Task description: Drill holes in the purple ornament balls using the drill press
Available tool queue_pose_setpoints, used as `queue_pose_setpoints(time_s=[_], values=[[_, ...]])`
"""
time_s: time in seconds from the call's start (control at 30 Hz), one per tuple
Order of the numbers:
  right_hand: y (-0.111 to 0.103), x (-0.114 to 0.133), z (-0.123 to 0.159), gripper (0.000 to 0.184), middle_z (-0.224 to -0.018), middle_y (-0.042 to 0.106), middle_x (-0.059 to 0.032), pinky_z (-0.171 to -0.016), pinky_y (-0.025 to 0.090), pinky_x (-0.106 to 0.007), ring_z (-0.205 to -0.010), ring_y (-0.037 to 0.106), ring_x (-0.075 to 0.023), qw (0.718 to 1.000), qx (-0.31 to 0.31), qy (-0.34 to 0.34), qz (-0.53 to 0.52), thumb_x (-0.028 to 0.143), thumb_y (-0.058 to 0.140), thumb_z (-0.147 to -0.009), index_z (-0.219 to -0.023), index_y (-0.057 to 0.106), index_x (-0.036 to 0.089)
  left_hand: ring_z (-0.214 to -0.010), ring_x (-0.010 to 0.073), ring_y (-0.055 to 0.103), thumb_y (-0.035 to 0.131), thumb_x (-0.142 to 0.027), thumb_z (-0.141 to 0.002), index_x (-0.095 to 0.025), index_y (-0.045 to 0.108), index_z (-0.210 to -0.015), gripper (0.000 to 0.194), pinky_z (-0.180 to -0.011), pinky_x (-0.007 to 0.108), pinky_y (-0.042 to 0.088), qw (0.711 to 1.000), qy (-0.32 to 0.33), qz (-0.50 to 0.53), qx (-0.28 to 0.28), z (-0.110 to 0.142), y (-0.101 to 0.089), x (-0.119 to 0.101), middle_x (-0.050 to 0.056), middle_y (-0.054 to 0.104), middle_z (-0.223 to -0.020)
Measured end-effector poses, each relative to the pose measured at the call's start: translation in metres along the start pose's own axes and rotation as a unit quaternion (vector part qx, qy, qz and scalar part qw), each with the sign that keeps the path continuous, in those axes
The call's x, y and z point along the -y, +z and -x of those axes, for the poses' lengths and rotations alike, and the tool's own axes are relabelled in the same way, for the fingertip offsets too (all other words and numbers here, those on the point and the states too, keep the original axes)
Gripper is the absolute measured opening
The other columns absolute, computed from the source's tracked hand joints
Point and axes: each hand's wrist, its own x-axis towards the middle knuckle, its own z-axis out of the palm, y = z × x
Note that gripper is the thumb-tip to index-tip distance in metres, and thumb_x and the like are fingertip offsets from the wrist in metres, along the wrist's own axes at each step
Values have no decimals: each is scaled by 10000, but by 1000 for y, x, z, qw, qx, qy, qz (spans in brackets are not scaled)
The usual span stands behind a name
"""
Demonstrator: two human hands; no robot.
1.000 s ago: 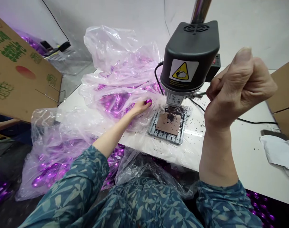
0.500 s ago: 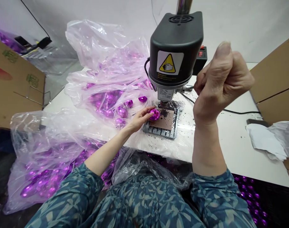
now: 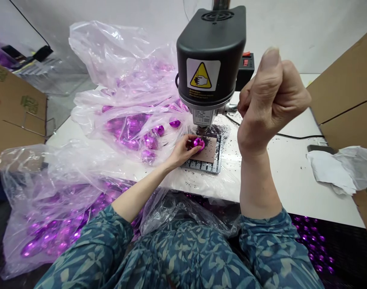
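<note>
My left hand [image 3: 183, 150] grips a shiny purple faceted ball [image 3: 198, 143] between thumb and fingers. The ball rests over a brown board [image 3: 208, 154] on the slotted metal base [image 3: 201, 166] of a small bench drill press [image 3: 210, 52], close below its chuck [image 3: 202, 129]. The drill bit itself cannot be made out. Raised at the right of the machine, my right hand [image 3: 270, 102] is closed in a fist round the press's lever; most of the lever is hidden inside it, and only the silver hub [image 3: 231, 108] shows beside the fingers.
Clear plastic bags [image 3: 123, 88] with purple balls cover the table's left side. Another bag [image 3: 57, 224] of balls hangs lower left. Dark shavings [image 3: 218, 130] surround the base. Cardboard boxes [image 3: 346, 80] stand at both sides; white paper [image 3: 331, 170] lies right. A black cable [image 3: 300, 137] crosses the table.
My left hand has turned and shifted its fingers round the ball, which sits slightly farther right on the board. The right fist stays by the press. The whole view has shifted slightly.
</note>
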Motion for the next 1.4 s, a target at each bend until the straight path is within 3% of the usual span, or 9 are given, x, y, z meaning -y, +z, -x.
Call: queue_pose_setpoints(time_s=[0.17,0.3,0.4,0.53,0.73,0.87,1.0,1.13,1.4], values=[[-1,3,1,605,-514,302,64,-470,261,-355,-406,288,-85,1000,0,10,-9,693,573,-935,-637,280,255,-1147,263,742,861,-380,-922,-204,728,-1295,434,-1021,409,598,992,60,-100,-53,3,16,-3,110,791,-1235],[-1,3,0,638,-511,300,67,-487,267,-337,-404,287,-72,1000,7,25,10,750,540,-923,-640,260,251,-1266,295,722,882,-340,-915,-219,738,-1321,447,-1128,463,569,990,74,-101,-70,0,28,3,118,783,-1321],[-1,2,-1,642,-491,289,56,-486,281,-384,-412,266,-104,999,18,21,21,776,517,-915,-632,246,267,-1249,298,733,909,-343,-896,-222,733,-1326,481,-1113,463,582,994,37,-67,-82,-1,32,8,113,793,-1317],[-6,1,3,580,-516,312,53,-496,265,-368,-425,295,-94,1000,18,-3,-2,627,578,-993,-649,301,251,-1257,294,740,928,-328,-878,-212,727,-1311,492,-1120,451,584,995,19,-31,-88,3,32,8,118,791,-1330],[-15,-5,24,595,-498,325,57,-485,230,-355,-410,302,-82,998,-6,-32,51,511,543,-1096,-626,306,233,-1258,298,743,937,-324,-869,-217,720,-1316,508,-1107,449,590,996,13,-27,-89,4,31,7,122,791,-1335],[-19,-11,37,581,-466,243,55,-451,156,-367,-375,248,-95,998,-16,-59,-14,383,591,-1075,-602,291,229,-1263,305,740,944,-351,-868,-223,721,-1311,512,-1101,453,590,995,22,-45,-90,3,31,9,119,794,-1331],[-20,-15,44,515,-465,262,52,-444,164,-390,-367,233,-110,996,-13,-57,-65,289,576,-1051,-597,337,241,-1282,308,733,938,-351,-877,-229,722,-1300,490,-1111,460,586,994,32,-48,-92,3,32,12,117,790,-1344],[-22,-21,50,547,-456,243,52,-387,161,-348,-355,221,-86,992,-38,-104,-52,236,585,-1034,-586,272,214,-1259,301,736,938,-361,-880,-231,727,-1293,481,-1089,451,593,994,31,-47,-92,4,31,12,117,792,-1330],[-31,-34,57,477,-490,257,81,-343,209,-293,-345,241,-66,980,8,-189,-62,168,537,-1017,-669,218,234,-1247,288,729,928,-354,-895,-234,725,-1295,464,-1067,438,587,992,32,-72,-95,4,31,10,109,791,-1306]])
